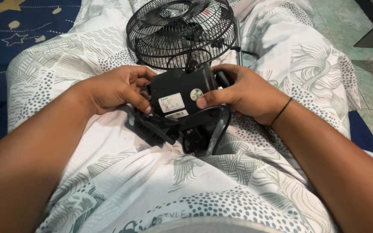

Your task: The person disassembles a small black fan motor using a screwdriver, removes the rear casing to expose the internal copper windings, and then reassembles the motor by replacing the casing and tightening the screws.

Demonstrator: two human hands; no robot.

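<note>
Looking down from my head, I see a small black fan (180, 64) lying in my lap, on the white sheet (255, 172) with its grey-green leaf and dot pattern that covers my legs. The round wire cage (178, 32) of the fan points away from me, tilted back, and the blades show dark behind the wires. The boxy black motor housing (182, 97) faces me; it carries a white rectangular label and a small round green-and-white sticker.

My left hand (117, 88) is curled around the left side of the housing, fingers bent inward, the thumb lying along the lower left corner just beside the white label. My right hand (242, 92) grips the right side, the thumb pressed flat across the front so its tip sits right under the round sticker; the other fingers wrap behind, out of sight. A thin black band (281, 111) circles my right wrist.

Below the housing the fan's black base (165, 129) and a loop of black cord (221, 129) rest on the sheet between my forearms.

To the left lies dark blue bedding (18, 30) with yellow stars, and to the right a pale green tiled floor (368, 82).
</note>
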